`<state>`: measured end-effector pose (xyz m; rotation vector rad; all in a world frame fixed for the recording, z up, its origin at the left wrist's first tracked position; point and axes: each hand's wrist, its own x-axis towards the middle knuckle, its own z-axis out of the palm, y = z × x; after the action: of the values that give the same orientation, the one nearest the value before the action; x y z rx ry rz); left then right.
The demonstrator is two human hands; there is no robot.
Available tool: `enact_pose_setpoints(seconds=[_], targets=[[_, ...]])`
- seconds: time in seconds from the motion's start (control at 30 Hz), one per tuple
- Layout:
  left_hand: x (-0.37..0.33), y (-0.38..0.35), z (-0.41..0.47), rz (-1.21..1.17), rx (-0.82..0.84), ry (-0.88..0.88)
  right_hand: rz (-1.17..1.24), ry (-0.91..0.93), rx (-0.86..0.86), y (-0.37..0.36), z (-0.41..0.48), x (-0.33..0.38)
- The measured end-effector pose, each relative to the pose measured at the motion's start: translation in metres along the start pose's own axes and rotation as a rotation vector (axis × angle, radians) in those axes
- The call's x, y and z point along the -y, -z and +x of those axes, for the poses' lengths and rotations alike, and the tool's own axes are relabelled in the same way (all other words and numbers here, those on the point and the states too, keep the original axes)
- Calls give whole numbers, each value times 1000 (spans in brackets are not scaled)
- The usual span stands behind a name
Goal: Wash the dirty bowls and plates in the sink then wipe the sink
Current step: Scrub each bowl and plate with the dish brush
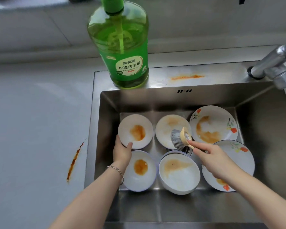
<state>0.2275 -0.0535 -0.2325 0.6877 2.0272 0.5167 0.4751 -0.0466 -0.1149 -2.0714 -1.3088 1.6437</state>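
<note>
Holding a small bowl (135, 131) by its near rim, the left hand (122, 150) has its thumb on the inside edge and its fingers underneath. The right hand (210, 156) is closed around the handle of a brush (180, 138). The grey bristles hang over the middle bowl (169, 129) at the back of the sink (109, 103).

Six dirty dishes sit in the sink. There are two small bowls on the left, one behind the other. Two more are in the middle. Two flower plates (213, 124) are on the right, and the near plate (229, 164) is partly under the right arm. All of them have brown sauce on them.

The step looks like scrubbing the first dish. To do it well, the person should likely tip the held bowl up a bit and grip it firmly, because wet bowls slip. The brush should go round and round over the brown spot (137, 132), then along the rim. Water seems to run from the tap (281, 75) on the right, so the bowl could go there to rinse.

A green soap bottle (122, 47) stands on the sink edge behind. A bit of soap may help. Sauce marks also wait on the sink ledge (186, 77) and the worktop (31, 113), to wipe later.
</note>
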Motion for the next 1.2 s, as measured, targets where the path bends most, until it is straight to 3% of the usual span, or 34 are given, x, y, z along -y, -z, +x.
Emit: enact_pose_setpoints(seconds=[0.3, 0.5, 0.8, 1.1, 1.2], targets=[[8, -9, 26, -399, -39, 118, 42, -61, 2, -1, 3, -5], [-14, 7, 1, -391, -77, 56, 91, -16, -13, -2, 0, -3], [-83, 43, -119, -298, 93, -261, 354, 191, -170, 27, -38, 28], [-116, 10, -229, -449, 203, -250, 462, 140, -83, 98, -91, 6], [-108, -3, -248, -643, 402, -146, 485, 138, -27, 117, -103, -6]])
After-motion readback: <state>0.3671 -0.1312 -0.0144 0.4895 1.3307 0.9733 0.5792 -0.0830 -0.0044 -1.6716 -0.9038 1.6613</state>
